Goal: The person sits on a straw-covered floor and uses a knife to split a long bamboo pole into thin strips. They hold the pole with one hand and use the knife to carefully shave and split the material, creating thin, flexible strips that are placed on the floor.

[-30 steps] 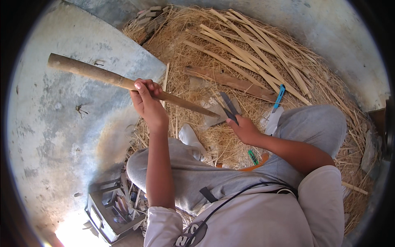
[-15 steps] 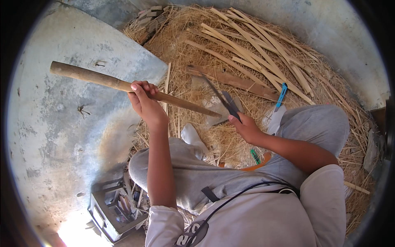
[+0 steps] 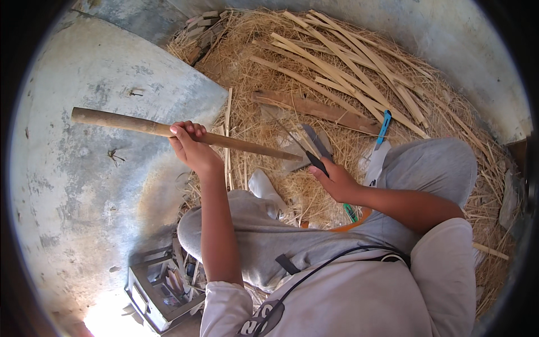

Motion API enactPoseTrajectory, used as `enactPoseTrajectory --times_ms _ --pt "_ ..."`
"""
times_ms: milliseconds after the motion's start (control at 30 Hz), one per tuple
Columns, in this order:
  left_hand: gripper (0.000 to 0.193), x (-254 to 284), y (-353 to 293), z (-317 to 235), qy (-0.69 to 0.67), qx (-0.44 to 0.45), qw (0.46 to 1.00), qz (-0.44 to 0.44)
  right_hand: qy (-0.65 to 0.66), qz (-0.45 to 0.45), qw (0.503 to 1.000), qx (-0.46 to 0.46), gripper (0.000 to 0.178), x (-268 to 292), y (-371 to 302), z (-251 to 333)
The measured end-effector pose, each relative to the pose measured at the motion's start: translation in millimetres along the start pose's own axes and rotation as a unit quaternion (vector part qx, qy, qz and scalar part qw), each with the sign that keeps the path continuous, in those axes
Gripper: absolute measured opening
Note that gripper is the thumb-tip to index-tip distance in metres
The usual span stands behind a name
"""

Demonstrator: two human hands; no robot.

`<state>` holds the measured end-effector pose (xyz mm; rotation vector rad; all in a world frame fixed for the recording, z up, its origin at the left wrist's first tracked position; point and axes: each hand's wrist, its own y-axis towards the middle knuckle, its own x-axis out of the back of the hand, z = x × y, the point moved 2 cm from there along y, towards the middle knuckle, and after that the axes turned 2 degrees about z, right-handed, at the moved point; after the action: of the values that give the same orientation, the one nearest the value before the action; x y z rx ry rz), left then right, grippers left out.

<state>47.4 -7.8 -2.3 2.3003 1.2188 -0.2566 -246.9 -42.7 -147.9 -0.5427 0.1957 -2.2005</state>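
My left hand (image 3: 193, 147) is closed around the middle of a long, round wooden stick (image 3: 120, 121), held nearly level and tapering toward its right end. My right hand (image 3: 337, 181) grips the black handle of a knife (image 3: 316, 162). Its thin blade points up and to the left, seen almost edge-on. The stick's tapered end lies close to the knife handle; whether they touch I cannot tell. Beneath the knife, a dark grey flat piece (image 3: 318, 140) rests on the straw-covered floor.
Pale wooden strips (image 3: 348, 76) lie piled at the far right, beside a brown plank (image 3: 317, 109). A blue-handled cutter (image 3: 384, 128) is near my right knee, and a green object (image 3: 350, 212) between my legs. A weathered wall (image 3: 84, 185) rises on the left above an open-topped box (image 3: 160, 297).
The stick's left end has dipped, and my left hand has shifted slightly down and left. The knife has turned, so its blade looks thinner, and its handle sits slightly lower and further left.
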Motion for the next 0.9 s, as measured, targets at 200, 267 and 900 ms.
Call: enactPoseTrajectory --times_ms 200,267,900 --pt "0.029 -4.7 0.7 -1.9 0.010 0.001 1.000 -0.002 -0.038 0.140 0.978 -0.151 0.053 -11.5 15.1 -42.4" --pt "0.028 -4.7 1.1 -1.1 0.003 0.002 1.000 0.005 0.032 0.091 0.991 -0.089 0.054 -13.1 20.0 -30.1" --pt "0.030 -0.3 4.0 2.3 0.011 0.005 1.000 -0.002 0.384 0.241 0.845 -0.284 0.048 0.0 13.0 -13.2"
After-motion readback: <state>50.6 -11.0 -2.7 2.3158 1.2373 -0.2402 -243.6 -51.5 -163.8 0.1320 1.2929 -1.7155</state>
